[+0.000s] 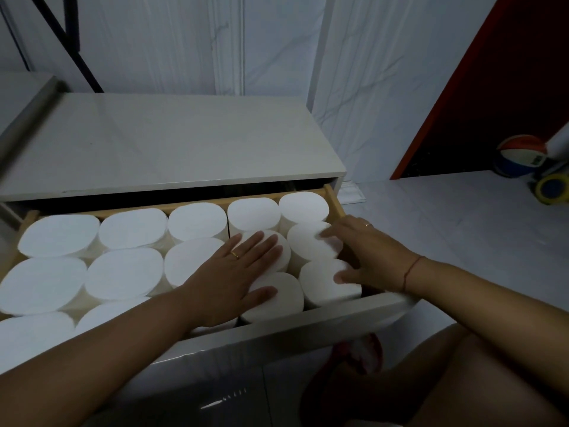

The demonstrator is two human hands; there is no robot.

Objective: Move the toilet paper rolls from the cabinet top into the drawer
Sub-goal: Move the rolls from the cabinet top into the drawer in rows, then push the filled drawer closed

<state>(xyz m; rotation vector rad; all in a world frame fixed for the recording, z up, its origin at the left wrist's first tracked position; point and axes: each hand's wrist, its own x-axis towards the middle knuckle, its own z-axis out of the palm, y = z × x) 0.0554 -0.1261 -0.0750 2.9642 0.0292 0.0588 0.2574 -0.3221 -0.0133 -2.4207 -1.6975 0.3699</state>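
Observation:
The pulled-out drawer (334,200) of the grey cabinet holds several white toilet paper rolls (126,272) standing on end in rows. My left hand (237,269) lies flat with straight fingers on the rolls right of the middle. My right hand (360,251) rests on the rolls at the drawer's right end, its fingertips on one roll (308,241) and its thumb on the roll in front of it (320,278). No rolls stand on the cabinet top (172,143).
The grey drawer front (292,331) runs across below my forearms. A white wall stands behind the cabinet. On the floor at the right lie a ball (520,155) and a yellow ring (551,188), beside a red door edge (446,97).

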